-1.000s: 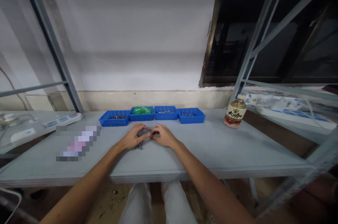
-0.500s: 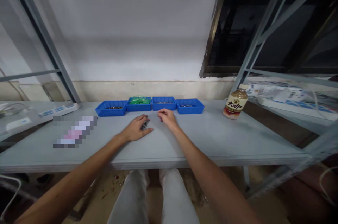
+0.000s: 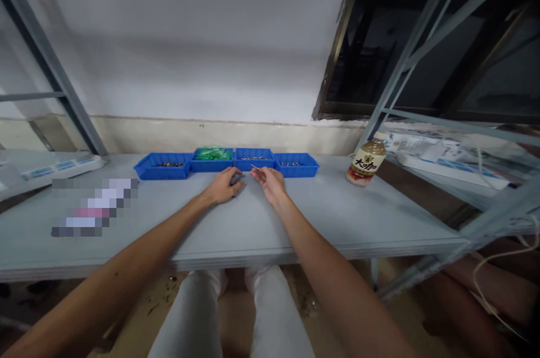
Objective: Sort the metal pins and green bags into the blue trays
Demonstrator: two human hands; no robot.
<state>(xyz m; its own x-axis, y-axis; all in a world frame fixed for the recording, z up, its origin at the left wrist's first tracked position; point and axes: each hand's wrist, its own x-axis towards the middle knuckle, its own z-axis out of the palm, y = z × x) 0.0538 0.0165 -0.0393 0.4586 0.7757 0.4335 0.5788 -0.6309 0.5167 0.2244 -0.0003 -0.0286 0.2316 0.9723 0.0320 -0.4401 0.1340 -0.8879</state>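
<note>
My right hand (image 3: 272,182) is in front of the third blue bin (image 3: 253,166), palm turned partly up. Between its thumb and fingertips is a thin, shiny, rod-like piece (image 3: 255,167). To its left, my left hand (image 3: 223,185) rests on the table with curled fingers, cupped round something small and dark that I cannot make out. A narrow gap separates the two hands. Thin silvery pieces (image 3: 257,158) lie in the third bin. Green plastic pieces (image 3: 214,153) fill the second bin (image 3: 211,166), just beyond my left hand.
The leftmost blue bin (image 3: 163,172) holds small brassy parts, the rightmost (image 3: 297,170) small silvery ones. A labelled drink bottle (image 3: 366,162) stands on the right of the grey table (image 3: 337,217). A blurred-out flat object (image 3: 97,206) lies left. Metal shelf posts (image 3: 78,116) rise at both sides.
My right hand has turned its palm upward, and the thin piece now shows at its fingertips. My left hand has curled in further over what it covers. The view has shifted slightly.
</note>
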